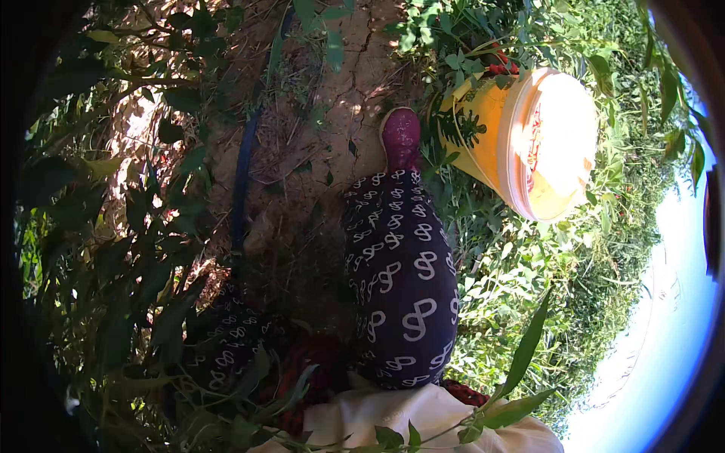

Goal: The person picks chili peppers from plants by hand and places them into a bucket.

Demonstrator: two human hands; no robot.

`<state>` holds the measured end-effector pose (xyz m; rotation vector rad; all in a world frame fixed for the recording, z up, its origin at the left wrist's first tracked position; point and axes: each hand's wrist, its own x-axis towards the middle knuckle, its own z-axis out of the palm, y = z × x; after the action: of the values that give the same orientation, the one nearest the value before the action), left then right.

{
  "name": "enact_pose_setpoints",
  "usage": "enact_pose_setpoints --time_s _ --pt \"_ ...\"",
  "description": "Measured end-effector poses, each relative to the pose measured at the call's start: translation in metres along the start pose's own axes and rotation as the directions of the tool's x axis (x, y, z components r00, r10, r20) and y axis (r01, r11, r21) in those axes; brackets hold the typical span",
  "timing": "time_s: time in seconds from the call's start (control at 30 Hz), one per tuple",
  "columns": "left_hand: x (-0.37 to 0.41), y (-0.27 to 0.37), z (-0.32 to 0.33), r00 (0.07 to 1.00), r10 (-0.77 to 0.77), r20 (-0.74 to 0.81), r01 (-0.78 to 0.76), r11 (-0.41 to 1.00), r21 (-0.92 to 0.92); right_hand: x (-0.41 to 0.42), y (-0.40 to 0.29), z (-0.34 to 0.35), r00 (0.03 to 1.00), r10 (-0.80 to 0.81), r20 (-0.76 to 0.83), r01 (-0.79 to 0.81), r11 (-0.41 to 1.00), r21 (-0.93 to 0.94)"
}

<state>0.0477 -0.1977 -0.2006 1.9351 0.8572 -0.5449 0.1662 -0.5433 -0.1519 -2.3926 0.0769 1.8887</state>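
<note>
Neither of my hands is in view. Before me a bent leg in dark trousers (399, 283) with a pale looping print stretches over the ground, ending in a maroon shoe (401, 133). A second leg in the same print (229, 340) lies in shadow behind leaves. Cream cloth (362, 410) covers the lap at the bottom, with red-and-black checked cloth (465, 392) showing beside it. Beyond the shoe, to the right, a yellow plastic bucket (476, 136) with a pale rim appears tilted in this turned view. Red pieces (534, 147), perhaps peppers, show inside; glare hides much of its mouth.
A dark hose (244, 175) runs along the cracked bare soil (354, 85). Shaded leafy plants (136, 272) crowd the left side. Sunlit green plants (510, 283) fill the right, and a leafy stem (481, 413) crosses the cream cloth. Something red (501, 65) lies among leaves beside the bucket.
</note>
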Motion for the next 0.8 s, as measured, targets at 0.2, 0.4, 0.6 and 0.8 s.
enact_pose_setpoints --time_s 0.2,0.4,0.6,0.8 --pt "0.009 0.001 -0.028 0.996 -0.084 0.007 0.084 0.995 -0.053 0.04 -0.107 -0.032 0.99 -0.131 0.055 0.136 0.985 -0.106" --pt "-0.011 0.009 -0.047 0.987 -0.153 -0.042 0.149 0.984 -0.098 0.05 -0.192 -0.088 0.957 -0.288 0.028 0.287 0.93 -0.229" --pt "-0.018 0.02 -0.045 0.977 -0.184 -0.107 0.166 0.973 -0.159 0.049 -0.2 -0.125 0.949 -0.313 -0.02 0.293 0.908 -0.298" --pt "-0.03 0.025 -0.045 0.94 -0.299 -0.166 0.254 0.935 -0.247 0.056 -0.167 -0.148 0.979 -0.201 0.02 0.195 0.914 -0.357"
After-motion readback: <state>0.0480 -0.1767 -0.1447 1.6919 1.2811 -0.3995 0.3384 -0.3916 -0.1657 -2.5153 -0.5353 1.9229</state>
